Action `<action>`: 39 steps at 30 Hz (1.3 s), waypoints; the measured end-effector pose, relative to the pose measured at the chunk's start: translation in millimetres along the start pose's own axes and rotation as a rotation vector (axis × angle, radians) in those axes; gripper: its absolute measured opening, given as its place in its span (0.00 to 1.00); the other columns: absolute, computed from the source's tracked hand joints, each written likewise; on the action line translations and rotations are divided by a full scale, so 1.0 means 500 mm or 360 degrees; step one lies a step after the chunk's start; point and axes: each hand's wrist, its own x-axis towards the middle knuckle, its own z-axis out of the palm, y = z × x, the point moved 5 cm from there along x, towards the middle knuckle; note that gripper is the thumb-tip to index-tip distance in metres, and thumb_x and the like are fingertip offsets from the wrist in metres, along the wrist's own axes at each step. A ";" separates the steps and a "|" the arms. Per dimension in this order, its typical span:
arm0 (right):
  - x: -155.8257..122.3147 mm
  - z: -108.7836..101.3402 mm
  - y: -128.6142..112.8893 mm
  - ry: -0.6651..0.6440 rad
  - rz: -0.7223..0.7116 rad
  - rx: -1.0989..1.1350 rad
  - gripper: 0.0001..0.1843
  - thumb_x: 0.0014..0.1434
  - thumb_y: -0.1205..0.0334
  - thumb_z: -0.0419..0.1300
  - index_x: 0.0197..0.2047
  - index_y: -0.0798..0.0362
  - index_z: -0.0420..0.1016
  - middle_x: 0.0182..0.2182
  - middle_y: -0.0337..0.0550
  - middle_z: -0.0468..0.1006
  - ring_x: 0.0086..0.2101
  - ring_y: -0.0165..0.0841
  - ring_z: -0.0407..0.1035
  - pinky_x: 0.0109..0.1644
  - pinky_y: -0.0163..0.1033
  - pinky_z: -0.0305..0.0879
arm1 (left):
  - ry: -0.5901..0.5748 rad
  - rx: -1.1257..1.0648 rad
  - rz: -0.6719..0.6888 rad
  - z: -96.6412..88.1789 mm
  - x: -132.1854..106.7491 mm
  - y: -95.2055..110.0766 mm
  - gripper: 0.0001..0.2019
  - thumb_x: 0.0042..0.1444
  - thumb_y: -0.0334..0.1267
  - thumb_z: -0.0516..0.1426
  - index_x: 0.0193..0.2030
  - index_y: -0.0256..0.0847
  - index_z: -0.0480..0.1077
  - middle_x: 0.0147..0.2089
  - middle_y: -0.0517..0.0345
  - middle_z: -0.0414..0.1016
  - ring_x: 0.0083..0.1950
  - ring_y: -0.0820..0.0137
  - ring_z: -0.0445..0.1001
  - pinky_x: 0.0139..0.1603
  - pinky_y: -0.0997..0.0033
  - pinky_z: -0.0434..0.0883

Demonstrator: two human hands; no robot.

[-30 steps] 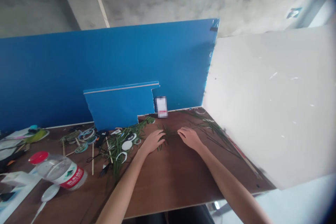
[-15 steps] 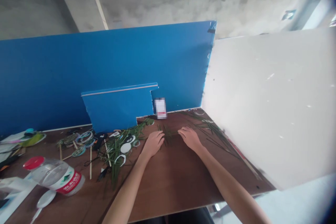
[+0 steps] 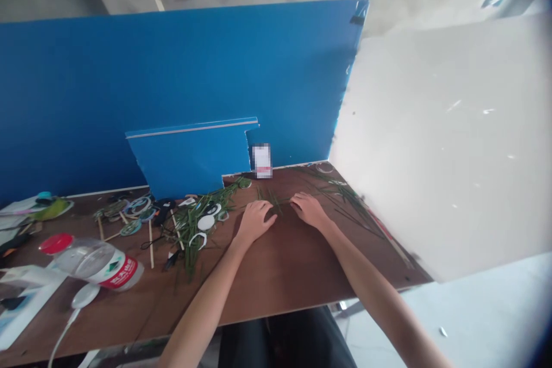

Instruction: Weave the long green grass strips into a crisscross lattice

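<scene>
left hand (image 3: 257,219) and right hand (image 3: 309,210): fingers curved, pinch cannot be told; narrow green leaf-like strips (image 3: 271,196) between them blurred, partly hidden.

Head-worn view, close over table (image 3: 276,276), facing forward and down, toward blue panel (image 3: 215,63)

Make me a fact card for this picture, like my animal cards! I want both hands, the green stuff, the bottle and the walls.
Left hand: fingers curled, beside a few green strips; grip unclear
Right hand: opposite, fingertips near those same strips; grip unclear
Green pile: on the brown table, left of the left hand, with a white disc among it
Bottle: clear, red cap
Walls: blue panel behind, white panel at right
</scene>
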 end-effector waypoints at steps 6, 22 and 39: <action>-0.001 -0.013 -0.004 -0.0070 -0.0024 -0.0031 0.09 0.64 0.67 0.55 0.35 0.51 0.76 0.34 0.44 0.75 0.39 0.35 0.67 0.45 0.38 0.59 | -0.0054 0.0022 0.0065 0.008 -0.003 0.020 0.22 0.59 0.51 0.59 0.54 0.40 0.70 0.57 0.48 0.72 0.59 0.57 0.68 0.59 0.56 0.63; 0.000 -0.026 -0.015 -0.0235 0.0054 -0.0029 0.05 0.57 0.67 0.58 0.30 0.50 0.73 0.32 0.43 0.76 0.39 0.36 0.66 0.43 0.37 0.57 | -0.0076 -0.0007 0.0057 0.027 -0.003 0.037 0.22 0.59 0.51 0.58 0.54 0.40 0.68 0.59 0.46 0.70 0.61 0.55 0.67 0.61 0.55 0.64; -0.004 -0.014 -0.001 -0.0320 0.0083 0.0005 0.03 0.53 0.66 0.60 0.29 0.49 0.72 0.31 0.41 0.76 0.37 0.35 0.66 0.37 0.37 0.55 | -0.0044 -0.0093 -0.0017 0.060 0.016 0.041 0.15 0.64 0.45 0.55 0.50 0.38 0.74 0.56 0.47 0.75 0.58 0.58 0.73 0.61 0.57 0.68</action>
